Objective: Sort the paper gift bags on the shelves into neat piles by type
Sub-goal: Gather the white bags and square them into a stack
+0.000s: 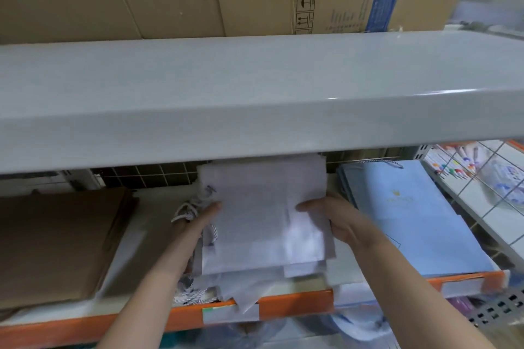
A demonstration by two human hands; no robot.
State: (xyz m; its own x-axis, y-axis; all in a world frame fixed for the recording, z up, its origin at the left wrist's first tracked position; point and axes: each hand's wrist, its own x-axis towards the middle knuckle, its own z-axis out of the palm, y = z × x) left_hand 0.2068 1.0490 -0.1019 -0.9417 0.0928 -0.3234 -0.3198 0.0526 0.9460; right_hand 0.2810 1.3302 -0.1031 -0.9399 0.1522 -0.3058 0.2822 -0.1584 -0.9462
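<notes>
The white shelf (pixel 136 238) with an orange front edge (pixel 295 304) sits under a grey upper shelf (pixel 255 99). On it, both hands grip the white bag pile (pixel 263 218): left hand (pixel 198 221) and right hand (pixel 334 218) clamp its sides. Brown bags (pixel 56 241) lie left of the pile, blue bags (pixel 408 218) right, with bare shelf between.

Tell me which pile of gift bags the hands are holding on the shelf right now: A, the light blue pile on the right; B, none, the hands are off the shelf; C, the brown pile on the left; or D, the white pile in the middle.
D: the left hand and right hand grip the two sides of the white pile, between the brown pile and the light blue pile.
</notes>
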